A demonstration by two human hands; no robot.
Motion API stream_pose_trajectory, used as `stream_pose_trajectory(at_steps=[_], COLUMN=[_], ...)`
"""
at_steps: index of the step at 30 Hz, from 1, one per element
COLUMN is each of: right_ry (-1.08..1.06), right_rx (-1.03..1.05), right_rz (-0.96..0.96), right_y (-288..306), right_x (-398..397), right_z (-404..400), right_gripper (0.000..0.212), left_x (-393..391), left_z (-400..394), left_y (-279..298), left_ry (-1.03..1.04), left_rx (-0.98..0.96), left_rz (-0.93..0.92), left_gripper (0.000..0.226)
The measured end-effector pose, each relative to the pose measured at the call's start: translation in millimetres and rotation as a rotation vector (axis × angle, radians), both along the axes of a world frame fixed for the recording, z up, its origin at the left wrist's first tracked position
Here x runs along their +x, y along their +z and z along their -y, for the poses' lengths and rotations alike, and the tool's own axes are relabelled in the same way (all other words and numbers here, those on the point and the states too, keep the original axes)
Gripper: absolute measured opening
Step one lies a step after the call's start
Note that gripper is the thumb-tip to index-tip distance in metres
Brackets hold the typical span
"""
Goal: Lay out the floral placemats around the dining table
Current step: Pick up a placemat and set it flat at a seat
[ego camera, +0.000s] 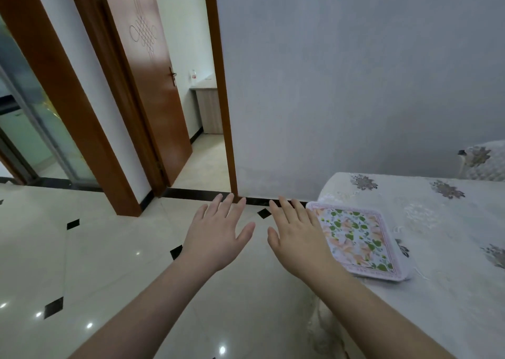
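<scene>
A stack of floral placemats [358,239], pink-bordered with green leaves and peach flowers, lies at the left corner of the dining table [451,290], which is covered by a pale embroidered cloth. My right hand [299,235] hovers palm down with fingers spread just left of the stack, its edge overlapping the stack's left border. My left hand [218,231] is stretched out flat over the floor, further left, holding nothing.
A grey wall [355,85] stands behind the table. An open wooden door [147,80] and its frame are to the left, leading into another room. The glossy tiled floor [82,263] spreads out left of the table. A cloth-covered chair back [483,164] shows at far right.
</scene>
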State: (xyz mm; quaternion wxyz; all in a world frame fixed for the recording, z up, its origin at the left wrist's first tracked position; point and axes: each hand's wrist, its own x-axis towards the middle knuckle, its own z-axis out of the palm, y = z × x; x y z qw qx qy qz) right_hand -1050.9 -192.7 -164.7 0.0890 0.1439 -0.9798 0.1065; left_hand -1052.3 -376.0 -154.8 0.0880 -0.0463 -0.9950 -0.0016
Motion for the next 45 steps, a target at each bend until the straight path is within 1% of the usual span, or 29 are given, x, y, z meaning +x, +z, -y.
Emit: stream_pose_trajectory(at_steps=[4,8,12,16,23,27,34,39,42,45], right_ry=[-0.009,-0.002,-0.035,-0.020,-0.049,-0.135,-0.295,-0.417,-0.526,-0.589], right_rx=[-0.002,-0.007,0.037,0.051,0.075,0.086,0.081,0.063,0.039,0.022], right_rz=[0.029,0.078,0.052,0.086,-0.002,-0.001,0.064,0.188,0.178,0.180], right_y=[-8,-15,-21,-29,-21,-24,-54,-92,-113,-135], right_x=[-49,-85,-122,-156,-217,-241,-252,-246,-243,-244], right_z=[-1,6,20,50,108,119,79,32,-7,-45], right_gripper=[0.060,0.060,0.061,0.061,0.060,0.061,0.065,0.064,0.063,0.064], left_x=[-44,-81,-119,-160,-226,-263,-308,-328,-341,-350], left_z=[-4,5,25,50,106,117,66,-1,-46,-85], left_y=[-6,-18,-31,-39,-43,-40,-63,-88,-109,-125], left_ry=[0.009,0.005,0.004,-0.018,-0.102,-0.198,-0.396,-0.564,-0.652,-0.725], left_rx=[-0.008,-0.023,-0.022,0.013,0.040,0.060,0.094,0.113,0.058,0.057], left_rz=[-0.062,-0.035,-0.012,-0.032,-0.036,-0.030,0.059,0.074,0.113,0.150], left_gripper=[0.084,0.077,0.079,0.077,0.080,0.077,0.071,0.066,0.064,0.061])
